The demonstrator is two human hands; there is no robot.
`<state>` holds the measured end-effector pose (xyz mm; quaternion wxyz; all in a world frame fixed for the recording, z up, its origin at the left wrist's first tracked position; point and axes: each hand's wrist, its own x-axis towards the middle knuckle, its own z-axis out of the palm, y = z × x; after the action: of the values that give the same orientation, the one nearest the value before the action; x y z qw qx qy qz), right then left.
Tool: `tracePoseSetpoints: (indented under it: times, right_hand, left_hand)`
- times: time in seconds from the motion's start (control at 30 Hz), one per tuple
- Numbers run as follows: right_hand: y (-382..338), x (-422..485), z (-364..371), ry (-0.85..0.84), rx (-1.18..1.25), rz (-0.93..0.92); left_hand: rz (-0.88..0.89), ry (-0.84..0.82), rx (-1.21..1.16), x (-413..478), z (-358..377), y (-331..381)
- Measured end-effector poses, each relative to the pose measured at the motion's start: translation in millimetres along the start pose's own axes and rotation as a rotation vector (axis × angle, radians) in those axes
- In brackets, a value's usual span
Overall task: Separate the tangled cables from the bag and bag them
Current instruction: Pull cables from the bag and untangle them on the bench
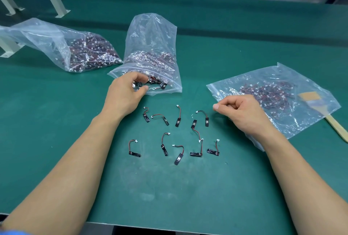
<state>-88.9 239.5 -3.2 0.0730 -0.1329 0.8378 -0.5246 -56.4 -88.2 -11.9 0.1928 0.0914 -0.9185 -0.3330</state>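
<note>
Digging in the middle bag (pixel 150 46)
Our left hand (pixel 125 93) curls into its mouth, maybe pinching something inside. Right hand (pixel 243 114) is fisted right of it, grip unclear. Loose cables (pixel 178 121) lie just in front.

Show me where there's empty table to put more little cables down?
Most room: the bare green mat at the near edge, between the two forearms, below the loose cables. Also the patch left of the left hand, in front of the left bag. Crowded: the middle bag, and the right side, where the right hand, flat bag and brush sit.
</note>
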Motion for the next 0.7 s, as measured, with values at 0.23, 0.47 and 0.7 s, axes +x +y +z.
tracePoseSetpoints:
  times: [0.23,0.47,0.7]
  right_hand:
    - [1.4,0.0,0.2,-0.001,0.006,0.002]
    - [-0.1,-0.9,0.2,0.003,0.001,0.004]
    - [-1.1,-2.1,-0.6,0.002,0.012,0.009]
  left_hand:
    - [-0.009,0.009,-0.047,-5.8,-0.3,3.4]
    - [-0.015,-0.005,-0.111,-16.6,-0.2,9.8]
    - [-0.063,-0.114,-0.177,-45.5,-7.8,15.6]
